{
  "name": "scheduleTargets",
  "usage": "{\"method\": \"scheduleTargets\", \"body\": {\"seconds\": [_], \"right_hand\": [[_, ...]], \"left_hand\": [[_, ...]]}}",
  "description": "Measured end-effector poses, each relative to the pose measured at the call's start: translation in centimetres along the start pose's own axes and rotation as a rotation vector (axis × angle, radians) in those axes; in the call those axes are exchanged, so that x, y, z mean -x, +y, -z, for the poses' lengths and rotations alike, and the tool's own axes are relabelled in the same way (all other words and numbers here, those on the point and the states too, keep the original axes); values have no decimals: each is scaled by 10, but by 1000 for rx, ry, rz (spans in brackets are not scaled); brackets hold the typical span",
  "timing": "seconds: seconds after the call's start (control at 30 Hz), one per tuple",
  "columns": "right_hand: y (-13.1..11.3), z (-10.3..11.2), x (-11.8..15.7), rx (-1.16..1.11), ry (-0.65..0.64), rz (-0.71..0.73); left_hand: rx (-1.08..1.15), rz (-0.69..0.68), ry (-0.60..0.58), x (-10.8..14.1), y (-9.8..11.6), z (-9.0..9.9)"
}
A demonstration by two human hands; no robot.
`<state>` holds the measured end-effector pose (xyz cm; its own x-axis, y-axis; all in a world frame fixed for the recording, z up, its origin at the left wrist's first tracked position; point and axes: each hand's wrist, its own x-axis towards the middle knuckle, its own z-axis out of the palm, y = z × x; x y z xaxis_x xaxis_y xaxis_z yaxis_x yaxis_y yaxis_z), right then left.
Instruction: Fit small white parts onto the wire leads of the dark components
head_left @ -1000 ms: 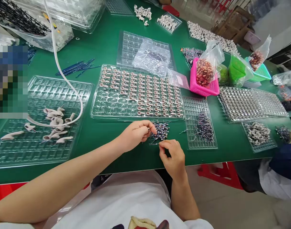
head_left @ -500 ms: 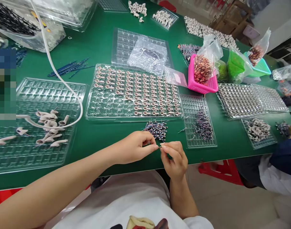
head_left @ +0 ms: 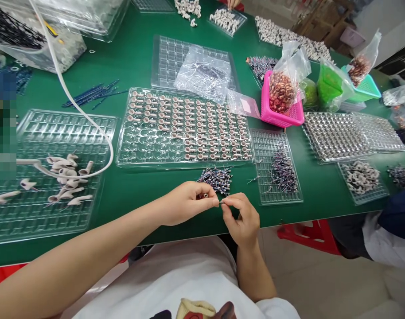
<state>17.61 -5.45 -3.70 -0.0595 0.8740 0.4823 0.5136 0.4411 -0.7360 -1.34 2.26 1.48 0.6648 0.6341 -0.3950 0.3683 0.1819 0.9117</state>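
My left hand [head_left: 187, 204] and my right hand [head_left: 241, 218] meet fingertip to fingertip over the table's front edge. Between their pinched thumbs and forefingers is a thin wire-like piece [head_left: 222, 202], too small to make out fully. A small pale round end [head_left: 205, 195] shows inside the curl of my left fingers. Just beyond the hands lies a pile of small wired parts [head_left: 216, 179] with pale tips. Behind that pile, a clear moulded tray [head_left: 139, 150] holds rows of pale spoon-shaped pieces with round reddish-brown centres; several pockets at its front left are bare.
Another tray [head_left: 260, 177] with wired parts lies to the right, below a pink basket [head_left: 268, 116]. At left, a white cable [head_left: 61, 79] loops over a tray [head_left: 33, 221] of curved pale pieces. A co-worker's sleeve [head_left: 400, 212] shows at far right; another person's hand [head_left: 233, 4] is at the top.
My hands keep the same fingertip pinch, with only a slight shift. The view has moved a little. Another person's hand has appeared at the small tray at the top.
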Motion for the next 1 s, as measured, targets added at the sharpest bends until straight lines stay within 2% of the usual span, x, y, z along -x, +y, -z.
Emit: {"method": "scheduleTargets", "body": {"seconds": [0.3, 0.53, 1.0], "right_hand": [[-3, 0, 2, -48, 53, -34], [-4, 1, 4, -102, 70, -63], [-4, 2, 7, -127, 157, -163]], "left_hand": [[140, 43, -34, -2, 2, -2], [234, 57, 3, -2, -1, -5], [228, 15, 51, -1, 0, -6]]}}
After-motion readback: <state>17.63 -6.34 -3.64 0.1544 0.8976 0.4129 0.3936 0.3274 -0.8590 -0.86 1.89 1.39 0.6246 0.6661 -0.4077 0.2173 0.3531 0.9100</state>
